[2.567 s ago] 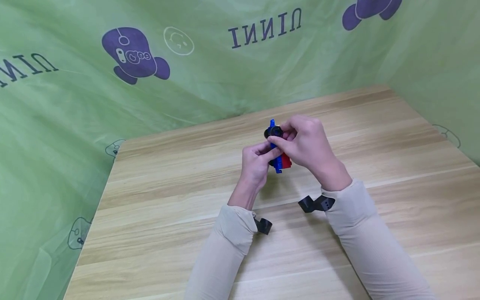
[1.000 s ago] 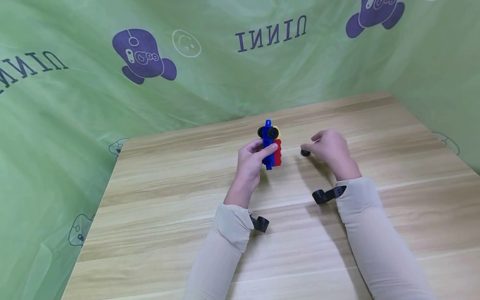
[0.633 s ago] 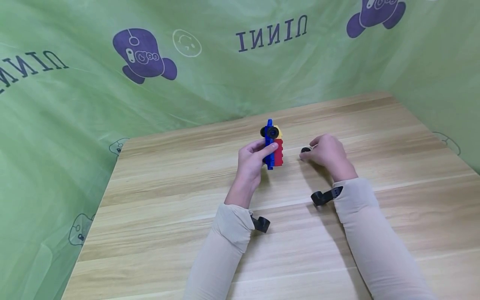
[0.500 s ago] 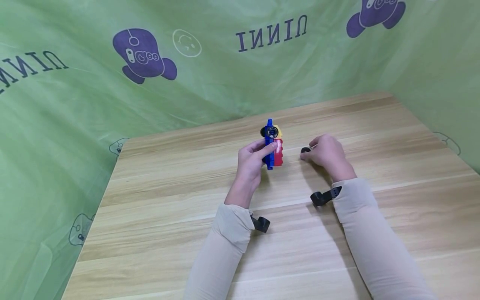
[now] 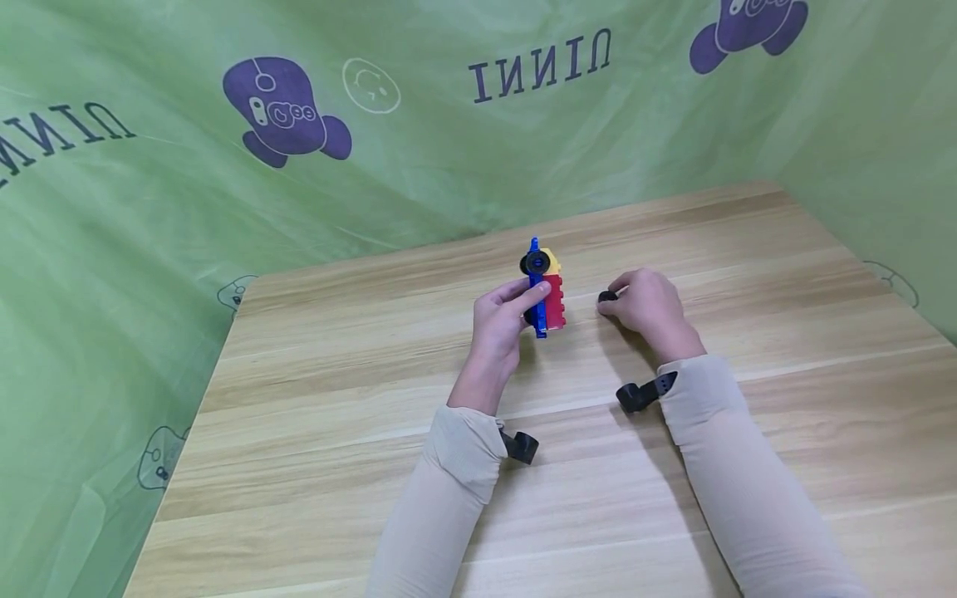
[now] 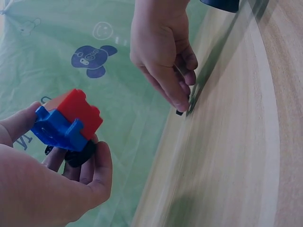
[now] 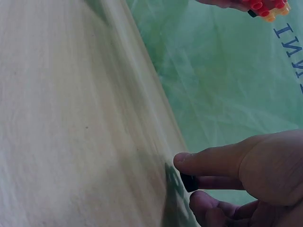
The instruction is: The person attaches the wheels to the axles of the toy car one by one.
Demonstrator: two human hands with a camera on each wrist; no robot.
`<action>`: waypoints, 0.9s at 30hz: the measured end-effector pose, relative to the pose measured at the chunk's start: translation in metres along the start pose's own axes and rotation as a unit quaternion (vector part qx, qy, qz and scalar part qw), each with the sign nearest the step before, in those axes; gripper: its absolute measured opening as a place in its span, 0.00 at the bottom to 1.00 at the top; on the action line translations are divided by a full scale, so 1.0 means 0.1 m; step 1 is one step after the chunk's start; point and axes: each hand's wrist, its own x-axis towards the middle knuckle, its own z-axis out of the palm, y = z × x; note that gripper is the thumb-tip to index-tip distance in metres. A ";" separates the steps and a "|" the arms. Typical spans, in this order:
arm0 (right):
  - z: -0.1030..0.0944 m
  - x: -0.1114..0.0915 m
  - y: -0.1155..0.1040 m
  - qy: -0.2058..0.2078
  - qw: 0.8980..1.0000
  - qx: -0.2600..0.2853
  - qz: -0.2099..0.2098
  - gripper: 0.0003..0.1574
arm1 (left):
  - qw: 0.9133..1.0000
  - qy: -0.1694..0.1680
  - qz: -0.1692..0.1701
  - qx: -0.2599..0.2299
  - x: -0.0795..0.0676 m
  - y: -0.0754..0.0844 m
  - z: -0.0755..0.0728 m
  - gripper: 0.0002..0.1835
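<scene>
My left hand (image 5: 497,330) grips a toy brick car (image 5: 554,307) above the table, its thumb across the side. The car stands on end, with a blue base, a red studded brick and a yellow brick. Black wheels (image 5: 536,263) sit at its upper end in the head view; in the left wrist view a black wheel (image 6: 81,155) shows by the curled fingers. To the right, my right hand (image 5: 649,309) pinches a small loose black wheel (image 7: 188,181) between thumb and fingers, low over the tabletop.
A wood-grain table (image 5: 314,432) spreads under both arms. Behind it and at its sides hangs a green printed curtain (image 5: 419,166). Black wrist cameras (image 5: 637,397) stick out from both sleeves.
My right hand has left the car and moved right, down towards the table, where it holds the wheel. My left hand keeps the car, which has turned slightly to show more yellow.
</scene>
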 end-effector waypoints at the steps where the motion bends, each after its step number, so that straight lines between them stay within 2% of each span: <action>1: 0.00 0.00 -0.01 0.001 1.000 0.003 0.000 0.26 | 1.000 0.001 0.000 -0.002 0.00 0.00 0.00 0.21; 11: -0.15 -0.09 -0.18 0.007 0.997 0.055 -0.050 0.26 | 1.000 -0.002 -0.009 -0.013 0.03 0.00 -0.01 0.22; 16: -0.27 -0.18 -0.31 0.035 0.992 0.079 -0.091 0.24 | 0.999 -0.007 -0.006 -0.032 0.03 0.03 -0.02 0.22; 23: -0.39 -0.33 -0.48 0.101 0.975 0.113 -0.163 0.19 | 0.997 -0.019 0.006 -0.070 0.03 0.04 -0.04 0.20; 27: -0.42 -0.43 -0.58 0.128 0.957 0.131 -0.226 0.17 | 0.997 -0.015 0.008 -0.078 0.03 0.06 -0.05 0.20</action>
